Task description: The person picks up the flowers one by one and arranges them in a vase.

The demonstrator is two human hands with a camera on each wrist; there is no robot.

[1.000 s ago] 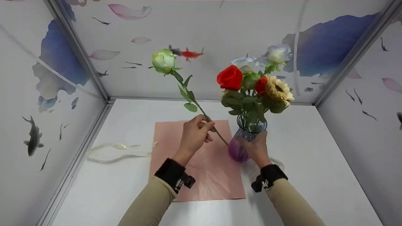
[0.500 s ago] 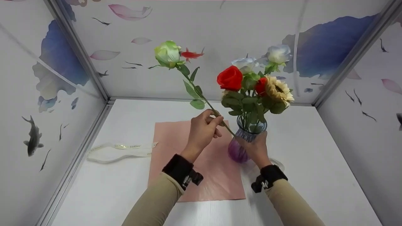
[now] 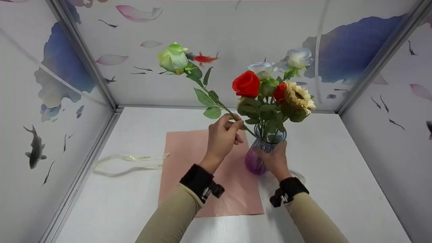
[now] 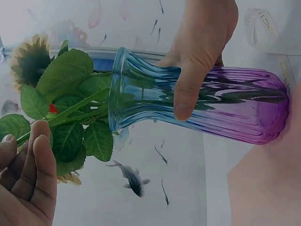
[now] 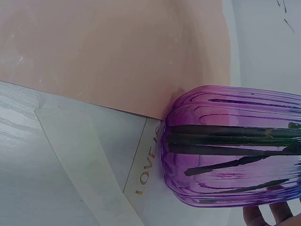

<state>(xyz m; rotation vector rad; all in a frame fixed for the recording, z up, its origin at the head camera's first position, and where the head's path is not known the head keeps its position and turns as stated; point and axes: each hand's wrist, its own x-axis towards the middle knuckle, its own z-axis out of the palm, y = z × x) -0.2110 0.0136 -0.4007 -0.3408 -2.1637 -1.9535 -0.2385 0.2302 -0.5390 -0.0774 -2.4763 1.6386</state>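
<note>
My left hand pinches the stem of a pale green rose, whose bloom leans up to the left. The stem's lower end meets the mouth of a blue-to-purple glass vase; in the left wrist view it crosses into the rim among leaves. My right hand grips the vase around its neck, thumb across the glass. Standing in the vase are a red rose, a cream sunflower, pale blue roses and more blooms partly hidden. Dark stems show through the purple base.
Pink wrapping paper lies flat on the white table, under the left arm. A looped white ribbon with gold lettering rests to its left. More ribbon lies beside the vase base. Printed panels enclose the back and sides.
My left hand has moved right and slightly up with the green rose, bringing the stem's end from beside the vase's body to its rim. The right hand and vase have stayed put.
</note>
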